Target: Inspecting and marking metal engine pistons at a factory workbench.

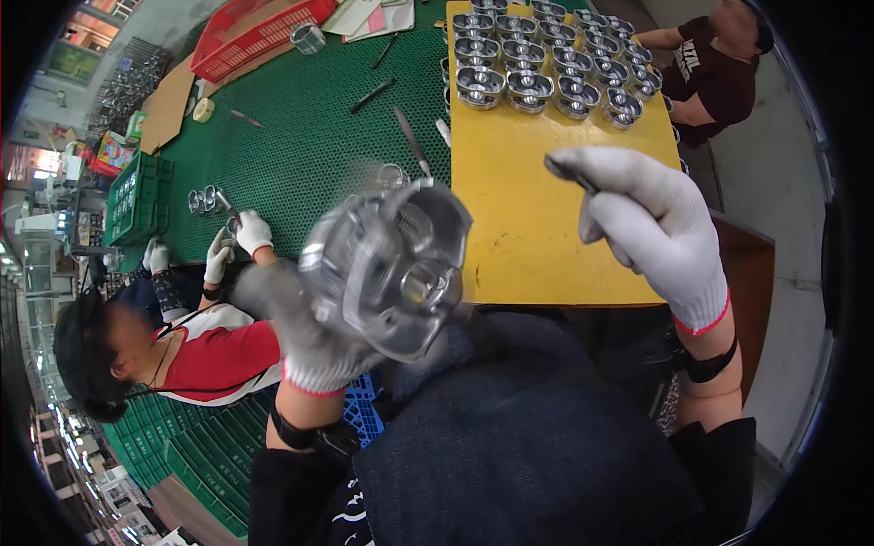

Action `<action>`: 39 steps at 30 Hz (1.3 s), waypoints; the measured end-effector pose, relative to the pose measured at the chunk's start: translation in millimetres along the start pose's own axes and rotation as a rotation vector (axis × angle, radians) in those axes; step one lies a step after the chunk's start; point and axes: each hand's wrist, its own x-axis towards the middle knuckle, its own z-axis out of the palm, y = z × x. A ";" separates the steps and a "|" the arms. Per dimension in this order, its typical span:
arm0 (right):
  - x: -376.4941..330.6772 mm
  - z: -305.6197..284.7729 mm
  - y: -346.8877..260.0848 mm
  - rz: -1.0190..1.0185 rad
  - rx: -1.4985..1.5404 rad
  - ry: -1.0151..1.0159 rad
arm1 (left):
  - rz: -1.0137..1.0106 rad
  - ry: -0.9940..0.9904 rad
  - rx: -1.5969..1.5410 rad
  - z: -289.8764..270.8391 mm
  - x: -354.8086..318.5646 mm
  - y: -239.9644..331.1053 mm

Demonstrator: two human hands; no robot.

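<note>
My left hand [314, 328], in a white knitted glove and smeared by motion, holds up a shiny metal piston [423, 287] in front of my body. The piston is tilted, with its hollow side and pin boss showing, and is partly blurred. To the right, above the yellow board [564, 227], my right hand [651, 223] is gloved too, its fingers pinched together. A thin dark tool [583, 185] pokes out between the thumb and forefinger; most of it is hidden, so its kind is unclear. My two hands are apart.
Several pistons [528, 86] stand in rows at the board's far end. Knives and pens [411, 141] lie on the green mat [300, 136], with a red basket [259, 36] behind. A co-worker [196, 350] works at the left; another person [719, 73] is far right.
</note>
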 end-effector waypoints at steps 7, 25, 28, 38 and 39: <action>-1.3 5.8 7.6 -0.483 -1.030 -0.290 | -0.046 0.164 0.910 1.9 5.3 -16.9; -1.0 41.3 28.9 -0.236 -0.293 -0.326 | 1.014 -0.296 1.837 8.8 13.8 -18.4; 7.9 35.4 55.8 -0.323 -0.131 -0.161 | 0.912 -0.275 1.792 -3.6 15.8 -13.7; -35.7 4.4 222.2 0.343 -0.521 0.043 | 0.183 0.715 -0.027 -227.7 33.7 43.0; -44.1 7.3 241.1 0.286 -0.572 0.068 | 0.178 0.858 -0.007 -259.8 30.4 44.3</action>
